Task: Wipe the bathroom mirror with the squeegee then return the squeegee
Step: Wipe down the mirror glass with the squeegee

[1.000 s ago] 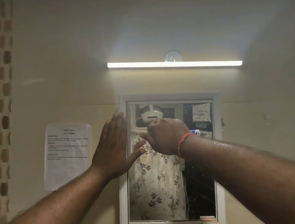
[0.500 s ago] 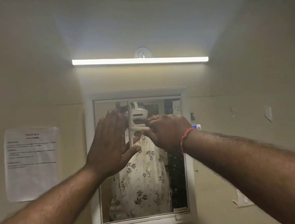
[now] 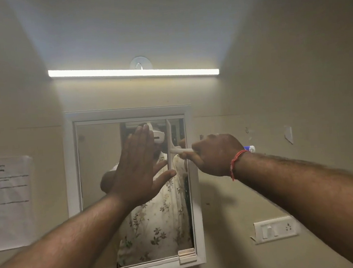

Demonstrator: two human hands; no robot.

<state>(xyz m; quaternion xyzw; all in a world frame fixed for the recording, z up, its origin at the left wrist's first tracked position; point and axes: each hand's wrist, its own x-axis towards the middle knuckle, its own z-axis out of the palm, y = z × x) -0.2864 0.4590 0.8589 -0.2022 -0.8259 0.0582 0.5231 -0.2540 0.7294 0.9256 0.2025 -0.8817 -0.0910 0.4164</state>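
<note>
One squeegee (image 3: 170,144) stands with its blade upright against the one mirror (image 3: 95,161), near the right edge of the glass at centre frame. The right hand (image 3: 214,155) is closed around its handle; the left hand (image 3: 139,168) is flat, fingers together, thumb spread, on the glass. The squeegee looks light, stiff plastic, best gripped by the handle; the mirror is fragile and slick. Two hands, one lamp (image 3: 133,72).

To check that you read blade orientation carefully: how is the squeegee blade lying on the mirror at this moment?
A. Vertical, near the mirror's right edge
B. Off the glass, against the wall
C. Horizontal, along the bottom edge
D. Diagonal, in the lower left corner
A: the squeegee blade stands upright near the right edge of the mirror, its handle gripped by the right hand.
</note>
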